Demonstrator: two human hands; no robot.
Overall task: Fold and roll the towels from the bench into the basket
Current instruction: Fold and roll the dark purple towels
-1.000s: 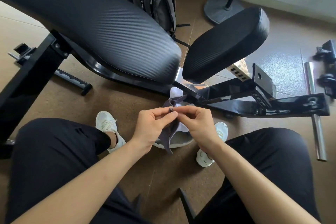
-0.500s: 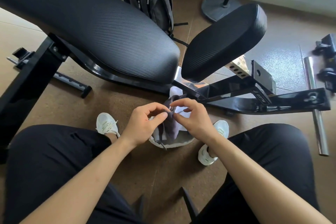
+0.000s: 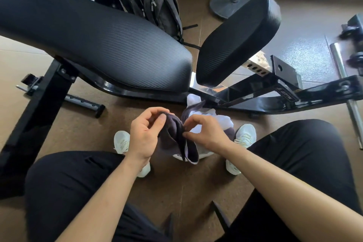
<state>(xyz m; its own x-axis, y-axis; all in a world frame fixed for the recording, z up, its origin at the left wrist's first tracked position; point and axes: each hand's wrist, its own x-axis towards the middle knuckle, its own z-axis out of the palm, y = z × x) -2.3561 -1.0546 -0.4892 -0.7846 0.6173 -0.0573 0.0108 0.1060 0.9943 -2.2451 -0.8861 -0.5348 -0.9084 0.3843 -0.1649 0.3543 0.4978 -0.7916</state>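
Between our knees, left hand (image 3: 145,133) and right hand (image 3: 208,133) pinch the dark towel (image 3: 174,140); folding, we judge, needs corners matched.

The brown floor (image 3: 186,182) bears everything here: the black weight bench (image 3: 255,104) on its frame, a grey backpack (image 3: 157,6) behind, a round stand base (image 3: 225,4), a steel bar (image 3: 341,68) at the right, and, between two white shoes (image 3: 121,141), a pale basket (image 3: 207,155) of towels (image 3: 220,122).

In front of the bench (image 3: 117,45), a towel (image 3: 174,137) hangs between the left hand (image 3: 144,133) and the right hand (image 3: 208,131). Behind the bench sit a backpack (image 3: 157,4) and a stand (image 3: 225,4); to its right lies a bar (image 3: 342,78).
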